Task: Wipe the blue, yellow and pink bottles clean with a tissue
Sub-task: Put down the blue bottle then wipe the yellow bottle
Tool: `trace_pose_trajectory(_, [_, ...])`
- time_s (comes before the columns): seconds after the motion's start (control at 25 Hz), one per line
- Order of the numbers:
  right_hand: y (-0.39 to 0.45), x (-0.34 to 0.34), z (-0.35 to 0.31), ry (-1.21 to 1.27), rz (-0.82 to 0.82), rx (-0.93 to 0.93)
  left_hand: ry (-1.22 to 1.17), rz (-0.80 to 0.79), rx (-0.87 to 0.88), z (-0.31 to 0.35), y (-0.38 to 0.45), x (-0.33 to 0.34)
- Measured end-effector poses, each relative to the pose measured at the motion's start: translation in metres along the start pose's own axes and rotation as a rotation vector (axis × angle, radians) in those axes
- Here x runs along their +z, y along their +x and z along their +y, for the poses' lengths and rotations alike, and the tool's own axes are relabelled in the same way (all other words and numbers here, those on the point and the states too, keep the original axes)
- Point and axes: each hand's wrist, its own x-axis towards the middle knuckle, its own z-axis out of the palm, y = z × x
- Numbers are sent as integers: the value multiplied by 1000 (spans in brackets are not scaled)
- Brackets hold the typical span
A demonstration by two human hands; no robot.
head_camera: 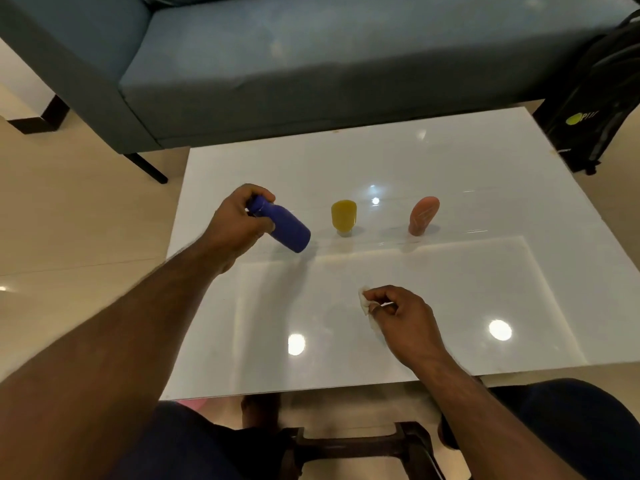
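The blue bottle (285,227) was off the white table (450,161), tilted with its cap end up toward the left hand (237,225) and its base slanting down to the right. That hand was clenched around the neck and cap, leaving nearly the whole blue body bare. To the right of the blue bottle stood the yellow bottle (343,213), apparently resting on its cap, and further right again the pink bottle (423,216), leaning a little; both were on the tabletop and untouched. Nearer the person than the blue bottle, and off to its right, the right hand (403,318) pinched a small crumpled tissue (365,301) between thumb and fingertips, low over the table and well apart from the bottle.

The step in hand looked to be the first wipe, with little of the task done. To do it well, the tissue would best be brought up to the bottle's exposed body and drawn along it while the left hand turned the bottle at the neck, so every side met the tissue. The neck itself would need a change of grip later, since the fingers covered it. Beyond the blue bottle sat a blue sofa (311,64).
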Motion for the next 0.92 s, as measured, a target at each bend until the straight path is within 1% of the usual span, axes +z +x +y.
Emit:
trace_pose_trajectory(0.24, [3, 0, 4, -9, -7, 0, 454, -48, 165, 0, 19, -7])
trace_pose_trajectory(0.36, [4, 0, 4, -2, -9, 7, 580, -83, 187, 3, 24, -8])
trace_pose_trajectory(0.48, [2, 0, 6, -1, -9, 7, 628, -98, 184, 4, 28, -6])
trace_pose_trajectory(0.92, [3, -2, 4, -2, -9, 6, 646, -143, 128, 7, 42, 2])
